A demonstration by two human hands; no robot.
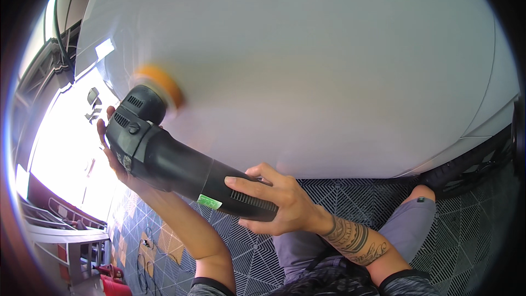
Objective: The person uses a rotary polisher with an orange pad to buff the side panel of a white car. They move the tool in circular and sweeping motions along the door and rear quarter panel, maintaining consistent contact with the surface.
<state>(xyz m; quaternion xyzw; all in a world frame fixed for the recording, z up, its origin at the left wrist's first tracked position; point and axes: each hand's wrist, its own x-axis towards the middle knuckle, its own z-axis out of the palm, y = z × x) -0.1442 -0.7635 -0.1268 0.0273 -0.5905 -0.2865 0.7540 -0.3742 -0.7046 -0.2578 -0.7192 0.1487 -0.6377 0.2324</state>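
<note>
A black car polisher (181, 159) slants across the view, its head at the upper left and its body toward me. The orange foam pad (160, 86) is blurred and sits against the pale car panel (307, 66). My right hand (279, 200) wraps the rear of the polisher's body, fingers over the vented top. My left hand (114, 151) supports the head end from its far left side; its fingers are partly hidden behind the tool. A green label (209, 202) marks the body between my hands.
Below the panel's lower edge lies a patterned grey tile floor (257, 257). A car wheel (471, 167) stands at the right, near my knee (421, 194). A cable (145, 266) trails on the floor at lower left, near a red container (115, 286) and a grey cart (68, 235).
</note>
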